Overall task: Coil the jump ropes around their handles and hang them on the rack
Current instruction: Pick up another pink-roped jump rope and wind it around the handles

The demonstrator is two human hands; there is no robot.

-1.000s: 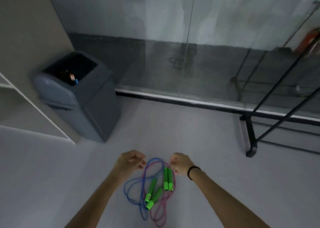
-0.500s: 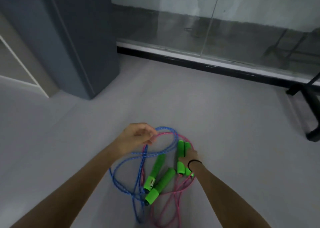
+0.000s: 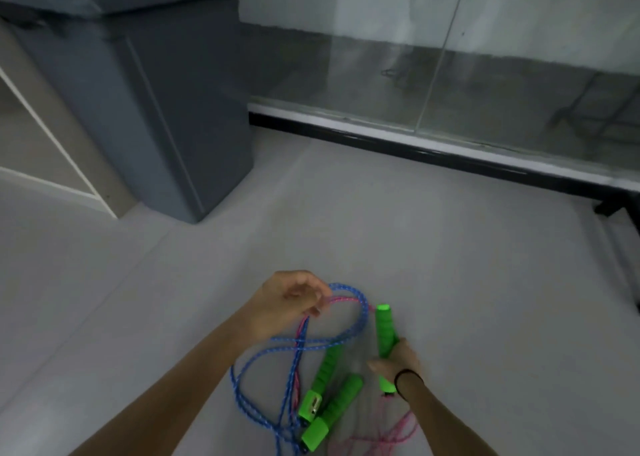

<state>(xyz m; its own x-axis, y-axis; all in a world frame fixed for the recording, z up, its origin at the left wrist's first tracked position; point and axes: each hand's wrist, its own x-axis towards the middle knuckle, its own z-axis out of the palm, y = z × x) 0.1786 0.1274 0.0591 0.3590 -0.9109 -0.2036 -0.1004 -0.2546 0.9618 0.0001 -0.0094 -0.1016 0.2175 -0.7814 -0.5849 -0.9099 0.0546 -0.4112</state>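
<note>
Two jump ropes lie tangled on the grey floor, a blue rope (image 3: 349,294) and a pink rope (image 3: 398,431), both with green foam handles. My right hand (image 3: 396,360) grips the pink rope's green handles (image 3: 386,331), lifted and pointing away from me. My left hand (image 3: 289,299) pinches the pink rope where it loops under the blue one. The blue rope's two green handles (image 3: 327,396) lie on the floor between my forearms.
A dark grey bin (image 3: 156,102) stands at the left rear, beside a white frame (image 3: 52,137). A glass wall with a black base rail (image 3: 433,147) runs across the back. A black rack foot (image 3: 613,206) shows at the right edge.
I have bent lower and closer to the ropes. My right hand has closed round the pair of green handles and raised them off the floor. My left hand still holds the rope loop.
</note>
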